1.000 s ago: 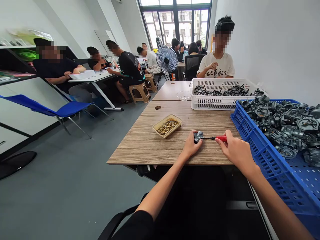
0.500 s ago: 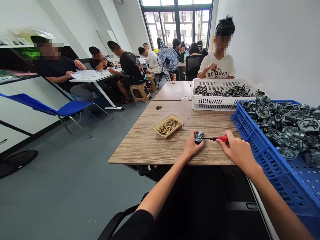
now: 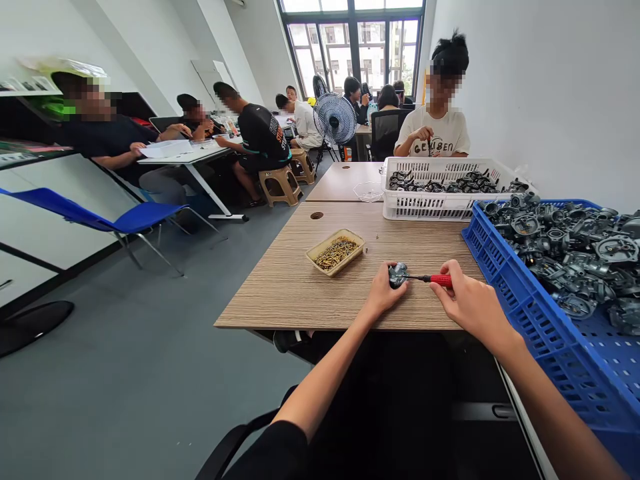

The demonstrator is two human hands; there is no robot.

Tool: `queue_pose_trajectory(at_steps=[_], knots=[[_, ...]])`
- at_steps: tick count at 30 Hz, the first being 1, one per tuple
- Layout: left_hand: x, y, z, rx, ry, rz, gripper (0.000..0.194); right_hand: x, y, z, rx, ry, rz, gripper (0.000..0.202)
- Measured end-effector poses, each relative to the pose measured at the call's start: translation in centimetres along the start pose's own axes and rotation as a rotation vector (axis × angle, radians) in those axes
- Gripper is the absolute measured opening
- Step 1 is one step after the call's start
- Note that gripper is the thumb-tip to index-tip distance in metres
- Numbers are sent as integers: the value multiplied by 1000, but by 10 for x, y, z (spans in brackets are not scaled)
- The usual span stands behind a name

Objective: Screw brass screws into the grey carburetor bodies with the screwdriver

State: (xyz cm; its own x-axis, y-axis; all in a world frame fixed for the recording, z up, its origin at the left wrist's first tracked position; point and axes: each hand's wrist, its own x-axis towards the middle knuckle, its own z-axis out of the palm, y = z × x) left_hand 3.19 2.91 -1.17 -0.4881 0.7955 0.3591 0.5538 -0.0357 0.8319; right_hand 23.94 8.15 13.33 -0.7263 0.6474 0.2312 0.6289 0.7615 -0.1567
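One small grey metal casting (image 3: 398,273): we have it above the near part of the table, gripped in our left hand; whether it touches the wood we cannot tell.
Left hand (image 3: 383,288): ours, fingers and thumb curled closed around the casting.
Right hand (image 3: 467,293): ours, closed on the red handle of a slim screwdriver with a dark shaft (image 3: 440,280).
Screwdriver shaft: we see it lying nearly level, running left to the casting; the exact contact at its tip is too small for us to tell.
Brown wood-grained table (image 3: 280,293): under our hands, its near edge below our wrists.
Blue slatted plastic crate (image 3: 520,287): beside our right arm, heaped with grey metal castings (image 3: 575,233).
Shallow cream rectangular tray (image 3: 347,262): beyond our left hand, holding many small brass-coloured and dark pieces (image 3: 340,251).
White slatted plastic crate (image 3: 425,209): beyond our hands, with dark metal parts (image 3: 440,181) inside.
Co-worker in a white printed T-shirt (image 3: 434,130): seated behind the white crate, facing us.
Round grey fan (image 3: 335,119): farther back, left of that co-worker.
Dark-framed window (image 3: 355,50): behind everyone we see.
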Motion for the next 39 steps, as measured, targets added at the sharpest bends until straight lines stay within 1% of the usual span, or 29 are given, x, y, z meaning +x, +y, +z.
queue_pose_trajectory(at_steps=[2, 4, 5, 8, 10, 14, 17, 21, 25, 28, 39], knots=[[0, 0, 0, 3, 1, -7, 48, 0, 3, 0, 104, 1, -87, 20], [0, 0, 0, 4, 0, -5, 48, 0, 3, 2, 91, 11, -111, 17], [0, 0, 0, 4, 0, -3, 48, 0, 2, 3, 43, 20, -89, 19], [1, -2, 1, 11, -2, -4, 49, 1, -3, 6, -122, 52, 33, 35], [1, -3, 2, 16, 2, -1, 49, 1, -5, 5, -142, 55, 70, 38], [-1, -3, 3, 54, 14, 54, 49, 0, -2, -3, -6, 70, 45, 29], [-3, -1, 4, 105, 3, 105, 52, -1, 0, -10, 64, 82, 49, 27], [-5, 3, 3, 151, -11, 137, 54, -1, 0, -10, 110, 68, 43, 27], [-6, 5, 4, 163, -11, 154, 53, 1, -1, -4, 102, 42, 44, 26], [-6, 5, 4, 176, -13, 163, 54, 1, 0, -2, 87, 46, 44, 26], [-7, 5, 4, 225, -6, 168, 56, -2, -1, -2, 37, 42, -13, 23]])
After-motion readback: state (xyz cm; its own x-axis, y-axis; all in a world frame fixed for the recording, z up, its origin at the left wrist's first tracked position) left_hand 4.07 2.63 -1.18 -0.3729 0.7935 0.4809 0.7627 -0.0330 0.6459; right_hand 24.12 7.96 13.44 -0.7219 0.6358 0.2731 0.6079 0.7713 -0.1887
